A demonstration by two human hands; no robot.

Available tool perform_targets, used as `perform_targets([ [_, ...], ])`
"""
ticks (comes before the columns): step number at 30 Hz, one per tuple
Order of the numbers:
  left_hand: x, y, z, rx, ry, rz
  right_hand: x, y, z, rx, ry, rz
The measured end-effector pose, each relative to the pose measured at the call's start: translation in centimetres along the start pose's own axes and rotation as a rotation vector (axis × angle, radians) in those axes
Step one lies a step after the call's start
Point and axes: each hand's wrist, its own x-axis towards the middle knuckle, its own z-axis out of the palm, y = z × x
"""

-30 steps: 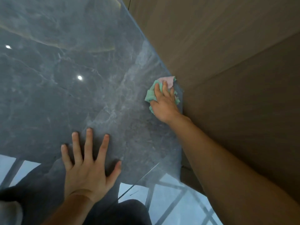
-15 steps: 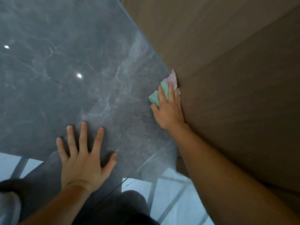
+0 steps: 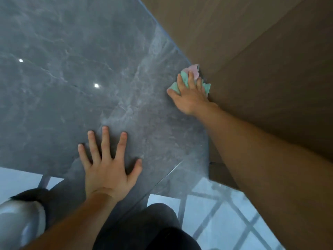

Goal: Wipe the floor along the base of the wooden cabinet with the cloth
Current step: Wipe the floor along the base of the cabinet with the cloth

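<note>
Both hands are down on the floor point(image 3: 75, 73). My right hand point(image 3: 191, 95) presses a bunched green and pink cloth point(image 3: 187, 78) flat under spread fingers, tight against the foot of the wooden cabinet point(image 3: 261, 69), probably so the cloth reaches the seam where dirt gathers. My left hand point(image 3: 108, 170) lies empty, palm flat and fingers splayed wide on the dark stone, apparently propping up my weight while I lean in.

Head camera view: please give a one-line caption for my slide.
Right hand presses a crumpled green-and-pink cloth on dark grey marble floor against the brown wooden cabinet.
</note>
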Motion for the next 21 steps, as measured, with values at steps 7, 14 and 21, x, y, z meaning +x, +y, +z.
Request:
perform_targets([
  [7,0.0,0.0,-0.4,-0.012,-0.02,0.001,-1.9,1.3,1.3,-0.057,0.3,-0.109],
  [14,-0.2,0.1,-0.9,-0.033,-0.04,-0.011,-18.5,-0.1,11.5,0.059,0.244,0.133],
  [21,-0.2,0.3,-1.5,-0.039,-0.091,-0.025,-12.8,1.0,8.7,0.004,0.305,0.079],
])
